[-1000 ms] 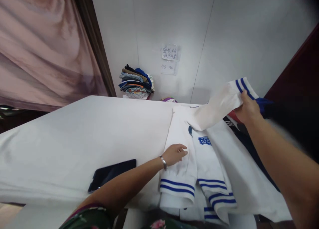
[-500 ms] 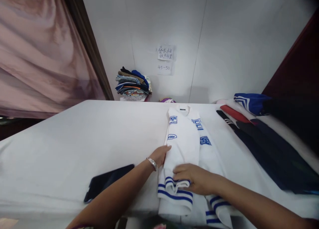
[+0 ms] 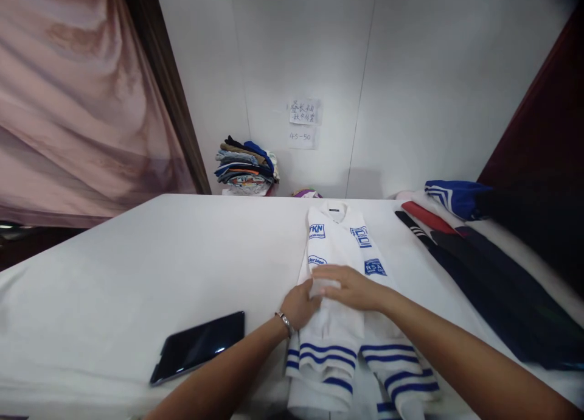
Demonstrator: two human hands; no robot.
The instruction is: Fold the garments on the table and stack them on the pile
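Observation:
A white long-sleeved sweater [image 3: 340,240] with blue letter patches lies on the table, its neck at the far end. Blue stripes ring its cuffs and hem near the front edge. At its left side, my left hand [image 3: 302,304] is closed on the white cloth; a silver bracelet circles that wrist. My right hand [image 3: 353,286] reaches across the sweater's middle, with white cloth pinched between thumb and fingers, right beside the left fingertips. Part of the sweater is hidden beneath both hands.
Left of the sweater lies a dark phone or tablet [image 3: 198,347]. Dark garments [image 3: 493,292] are spread at the right, near a blue striped garment [image 3: 456,198]. Behind the far edge stands a stack of folded clothes [image 3: 246,167]. Paper notes [image 3: 303,122] hang on the wall.
My right hand has moved from the cuff up to the sweater's middle, close to my left hand. The striped cuff now lies flatter. The view has tilted up slightly.

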